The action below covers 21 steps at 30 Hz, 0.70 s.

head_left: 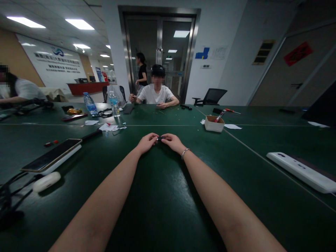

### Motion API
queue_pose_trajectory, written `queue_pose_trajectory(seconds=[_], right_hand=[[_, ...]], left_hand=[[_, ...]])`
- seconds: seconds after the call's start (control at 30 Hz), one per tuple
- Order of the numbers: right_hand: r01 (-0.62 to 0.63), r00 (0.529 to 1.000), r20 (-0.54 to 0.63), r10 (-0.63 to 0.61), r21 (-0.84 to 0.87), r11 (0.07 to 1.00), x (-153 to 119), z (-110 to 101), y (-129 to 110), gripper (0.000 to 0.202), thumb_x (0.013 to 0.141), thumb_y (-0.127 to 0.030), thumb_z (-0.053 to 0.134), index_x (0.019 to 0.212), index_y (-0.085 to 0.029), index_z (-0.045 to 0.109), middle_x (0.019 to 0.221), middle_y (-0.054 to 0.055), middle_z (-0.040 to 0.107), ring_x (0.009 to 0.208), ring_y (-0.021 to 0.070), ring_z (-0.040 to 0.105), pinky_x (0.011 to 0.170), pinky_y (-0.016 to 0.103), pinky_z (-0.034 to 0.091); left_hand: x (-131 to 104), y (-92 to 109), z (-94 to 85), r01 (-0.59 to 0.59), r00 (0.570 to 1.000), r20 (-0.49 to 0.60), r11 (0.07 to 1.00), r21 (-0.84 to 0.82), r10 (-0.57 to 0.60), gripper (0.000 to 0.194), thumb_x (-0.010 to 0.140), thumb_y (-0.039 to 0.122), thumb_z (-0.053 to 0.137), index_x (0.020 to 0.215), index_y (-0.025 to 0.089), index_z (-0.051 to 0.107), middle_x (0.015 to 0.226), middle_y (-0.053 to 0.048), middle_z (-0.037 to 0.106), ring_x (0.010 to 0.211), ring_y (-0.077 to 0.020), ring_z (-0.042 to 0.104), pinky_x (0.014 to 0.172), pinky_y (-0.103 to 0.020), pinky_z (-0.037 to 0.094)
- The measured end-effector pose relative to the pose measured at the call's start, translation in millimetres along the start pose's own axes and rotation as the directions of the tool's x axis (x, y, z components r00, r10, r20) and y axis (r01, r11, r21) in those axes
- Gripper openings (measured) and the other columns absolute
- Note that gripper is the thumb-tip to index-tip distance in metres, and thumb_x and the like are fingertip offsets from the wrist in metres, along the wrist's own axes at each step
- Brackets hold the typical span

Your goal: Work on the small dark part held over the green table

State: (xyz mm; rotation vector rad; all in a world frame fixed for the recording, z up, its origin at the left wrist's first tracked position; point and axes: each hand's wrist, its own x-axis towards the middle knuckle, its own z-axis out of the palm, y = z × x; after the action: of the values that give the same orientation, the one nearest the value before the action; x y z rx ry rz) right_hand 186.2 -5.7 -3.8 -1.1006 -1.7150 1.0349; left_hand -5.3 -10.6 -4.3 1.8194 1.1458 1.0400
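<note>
Both arms reach forward over the dark green table [162, 185], and my hands meet near its middle. Between the fingertips is a small dark object [160, 139] with a lighter, shiny bit at its left end; it is too small to name. My left hand [147, 142] pinches the left end with thumb and fingers. From the other side my right hand [173, 141], with a silver bracelet [185, 153] at the wrist, pinches the dark end. The fingers of both hands cover part of the object.
At left lie a phone [54, 154] on a white block, a white oval case [47, 182] and black cables. Beyond stand two water bottles [90, 104]. Ahead right is a small open box [214, 125]; a white power strip [299, 169] lies far right. A person [157, 91] sits opposite.
</note>
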Motion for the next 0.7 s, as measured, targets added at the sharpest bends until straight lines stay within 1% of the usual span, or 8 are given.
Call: queue_pose_trajectory(seconds=[0.1, 0.17, 0.27, 0.33, 0.4, 0.53, 0.6, 0.7], right_hand=[[-0.005, 1.000, -0.002, 0.005, -0.004, 1.000, 0.1, 0.3, -0.9, 0.024, 0.079, -0.015, 0.067, 0.103, -0.014, 0.066, 0.093, 0.007, 0.071, 0.084, 0.0132, 0.066, 0.087, 0.032, 0.050], [-0.001, 1.000, -0.007, 0.001, -0.005, 1.000, 0.3, 0.6, -1.0, 0.024, 0.078, -0.014, 0.067, 0.102, -0.014, 0.067, 0.092, 0.008, 0.071, 0.083, 0.0133, 0.067, 0.086, 0.032, 0.050], [0.020, 1.000, -0.009, -0.020, 0.009, 1.000, 0.8, 1.0, 0.4, 0.023, 0.078, -0.014, 0.067, 0.101, -0.014, 0.067, 0.093, 0.007, 0.071, 0.084, 0.0136, 0.067, 0.085, 0.031, 0.051], [0.022, 1.000, -0.007, -0.021, 0.021, 1.000, 1.1, 1.0, 1.7, 0.022, 0.078, -0.014, 0.067, 0.100, -0.015, 0.067, 0.094, 0.008, 0.071, 0.084, 0.0139, 0.067, 0.084, 0.031, 0.051], [0.014, 1.000, -0.006, -0.013, 0.030, 0.999, 1.2, 1.0, 2.5, 0.023, 0.078, -0.015, 0.068, 0.101, -0.015, 0.067, 0.094, 0.008, 0.071, 0.085, 0.0142, 0.067, 0.083, 0.030, 0.051], [0.001, 1.000, -0.011, 0.000, 0.033, 0.999, 1.2, 0.7, 2.5, 0.024, 0.078, -0.016, 0.068, 0.102, -0.014, 0.067, 0.094, 0.008, 0.071, 0.084, 0.0143, 0.066, 0.082, 0.031, 0.051], [-0.001, 1.000, -0.014, 0.001, 0.028, 1.000, 1.2, 0.6, 2.1, 0.025, 0.078, -0.016, 0.068, 0.102, -0.014, 0.067, 0.093, 0.008, 0.070, 0.081, 0.0137, 0.066, 0.081, 0.030, 0.051], [0.002, 1.000, -0.010, -0.001, 0.032, 0.999, 1.3, 0.5, 1.9, 0.025, 0.078, -0.015, 0.067, 0.103, -0.013, 0.066, 0.088, 0.007, 0.070, 0.077, 0.0127, 0.065, 0.078, 0.029, 0.051]], left_hand=[[-0.8, 1.8, -0.5, 0.001, 1.000, -0.023, 0.999, 0.048, 0.000, 0.035, 0.076, 0.035, 0.061, 0.107, 0.019, 0.063, 0.093, -0.004, 0.063, 0.069, -0.0117, 0.056, 0.070, -0.029, 0.048], [-1.3, 3.0, -0.3, -0.005, 0.999, -0.042, 0.998, 0.061, 0.008, 0.035, 0.074, 0.032, 0.064, 0.106, 0.018, 0.063, 0.090, -0.003, 0.062, 0.066, -0.0111, 0.056, 0.068, -0.028, 0.047], [-1.1, 3.7, 1.1, -0.011, 0.999, -0.042, 1.000, 0.019, 0.012, 0.032, 0.075, 0.031, 0.062, 0.103, 0.017, 0.063, 0.083, -0.003, 0.062, 0.066, -0.0120, 0.056, 0.068, -0.029, 0.047], [-0.8, 3.8, 1.9, -0.003, 1.000, -0.029, 1.000, -0.025, 0.003, 0.030, 0.078, 0.034, 0.059, 0.102, 0.016, 0.062, 0.082, -0.003, 0.063, 0.068, -0.0130, 0.058, 0.068, -0.029, 0.048], [-1.1, 4.2, 1.8, 0.005, 1.000, -0.026, 1.000, -0.031, -0.005, 0.030, 0.079, 0.035, 0.058, 0.102, 0.016, 0.062, 0.083, -0.004, 0.064, 0.069, -0.0132, 0.058, 0.069, -0.029, 0.048], [-3.0, 5.3, -1.1, -0.003, 0.998, -0.061, 0.998, 0.061, 0.007, 0.035, 0.074, 0.034, 0.064, 0.105, 0.018, 0.064, 0.094, -0.006, 0.064, 0.070, -0.0120, 0.057, 0.069, -0.029, 0.048], [-3.0, 4.6, -2.4, -0.004, 0.997, -0.077, 0.997, 0.078, 0.010, 0.036, 0.073, 0.033, 0.066, 0.105, 0.019, 0.064, 0.097, -0.006, 0.064, 0.071, -0.0120, 0.056, 0.069, -0.029, 0.048], [-1.0, 1.3, -2.6, -0.009, 0.997, -0.079, 0.998, 0.060, 0.014, 0.033, 0.075, 0.036, 0.063, 0.103, 0.018, 0.065, 0.094, -0.006, 0.065, 0.072, -0.0126, 0.057, 0.070, -0.029, 0.049]])
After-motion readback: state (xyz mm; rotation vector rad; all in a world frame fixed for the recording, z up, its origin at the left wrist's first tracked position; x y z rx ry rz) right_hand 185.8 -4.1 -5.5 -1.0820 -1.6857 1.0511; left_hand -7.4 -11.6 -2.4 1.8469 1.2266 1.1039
